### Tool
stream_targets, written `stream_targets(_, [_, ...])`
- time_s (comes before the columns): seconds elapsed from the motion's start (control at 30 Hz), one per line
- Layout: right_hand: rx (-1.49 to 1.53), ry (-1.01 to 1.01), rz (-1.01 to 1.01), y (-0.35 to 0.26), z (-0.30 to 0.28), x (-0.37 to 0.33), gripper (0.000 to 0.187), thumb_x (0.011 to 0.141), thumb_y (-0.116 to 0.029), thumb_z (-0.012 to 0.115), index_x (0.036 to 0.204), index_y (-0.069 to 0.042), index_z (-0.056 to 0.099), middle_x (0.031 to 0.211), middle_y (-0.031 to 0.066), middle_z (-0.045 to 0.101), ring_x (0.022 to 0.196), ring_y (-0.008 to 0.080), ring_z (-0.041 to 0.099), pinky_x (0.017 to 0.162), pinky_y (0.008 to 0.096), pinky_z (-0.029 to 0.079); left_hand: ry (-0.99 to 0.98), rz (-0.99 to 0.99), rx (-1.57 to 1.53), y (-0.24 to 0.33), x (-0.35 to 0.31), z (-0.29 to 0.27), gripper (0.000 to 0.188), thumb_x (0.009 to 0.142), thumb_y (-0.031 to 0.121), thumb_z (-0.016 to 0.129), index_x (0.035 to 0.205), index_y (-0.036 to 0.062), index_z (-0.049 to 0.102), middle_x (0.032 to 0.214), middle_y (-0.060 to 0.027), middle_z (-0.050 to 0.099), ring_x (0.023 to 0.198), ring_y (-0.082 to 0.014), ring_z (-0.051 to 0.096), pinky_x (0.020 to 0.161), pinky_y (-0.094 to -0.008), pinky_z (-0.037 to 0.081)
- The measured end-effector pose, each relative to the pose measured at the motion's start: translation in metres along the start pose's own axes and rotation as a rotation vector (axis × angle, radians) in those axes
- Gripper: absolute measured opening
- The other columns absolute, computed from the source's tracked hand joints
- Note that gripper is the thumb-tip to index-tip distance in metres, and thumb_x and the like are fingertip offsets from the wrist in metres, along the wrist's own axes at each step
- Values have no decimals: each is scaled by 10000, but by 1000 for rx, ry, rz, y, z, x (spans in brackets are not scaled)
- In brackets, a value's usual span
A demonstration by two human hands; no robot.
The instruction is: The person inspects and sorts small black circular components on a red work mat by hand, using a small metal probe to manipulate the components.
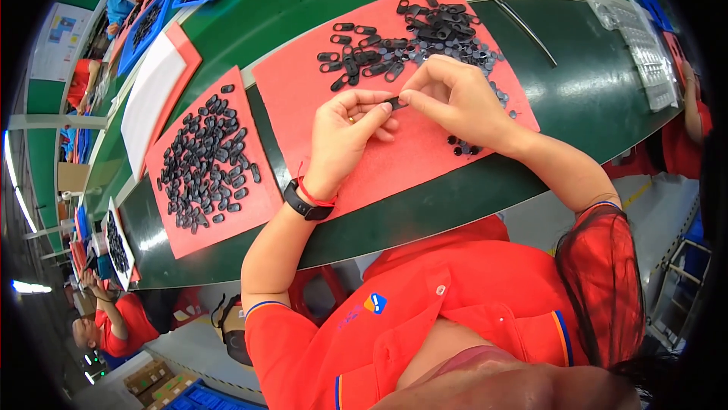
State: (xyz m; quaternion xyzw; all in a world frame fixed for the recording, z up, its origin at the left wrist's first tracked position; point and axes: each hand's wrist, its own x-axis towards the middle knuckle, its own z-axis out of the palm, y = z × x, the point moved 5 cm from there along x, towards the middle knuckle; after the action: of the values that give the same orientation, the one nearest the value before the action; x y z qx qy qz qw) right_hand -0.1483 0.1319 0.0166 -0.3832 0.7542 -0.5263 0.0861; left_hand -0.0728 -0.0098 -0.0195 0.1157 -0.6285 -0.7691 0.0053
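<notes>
Black part (395, 103) above pink mat (394, 163), between the hands. Left hand (347, 133) pinches it, thumb to fingers. Right hand (469, 105) nearly closed at its right end; grip unclear. Small piece, fingertip hold: a slip could drop it.

The red short-sleeved shirt (462, 277) has blue-and-yellow edging (563, 338) on collar (523, 330) and cuffs (267, 304), a pale button (440, 290) and a blue-and-orange badge (374, 304); the left wrist (323, 180) wears a black watch (303, 205) and a red cord (317, 198), the left hand (345, 131) a gold ring (351, 119)
</notes>
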Motion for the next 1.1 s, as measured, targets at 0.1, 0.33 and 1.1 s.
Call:
stream_targets(0.1, [-3,3,19,3,2,-1,109,787,-108,663,771,-14,611,683,13,493,546,77,421,484,237,328,-2,-4,3,0,-1,1,195,854,21,575,1019,-83,575,852,-131,646,710,-138,642,597,-222,538])
stream_targets(0.33, [-48,14,-92,-3,5,-3,105,785,-96,655,757,-11,600,677,23,493,543,89,428,484,242,335,-3,-22,5,-1,-3,1,189,859,29,568,1010,-85,580,812,-130,648,688,-146,645,594,-232,543])
stream_targets(1.1, [-101,22,-64,3,9,-3,145,782,-104,653,731,-8,558,674,45,498,549,122,466,503,269,372,-7,-22,22,-4,-2,0,154,846,38,600,956,-70,586,788,-125,644,638,-131,634,555,-215,521])
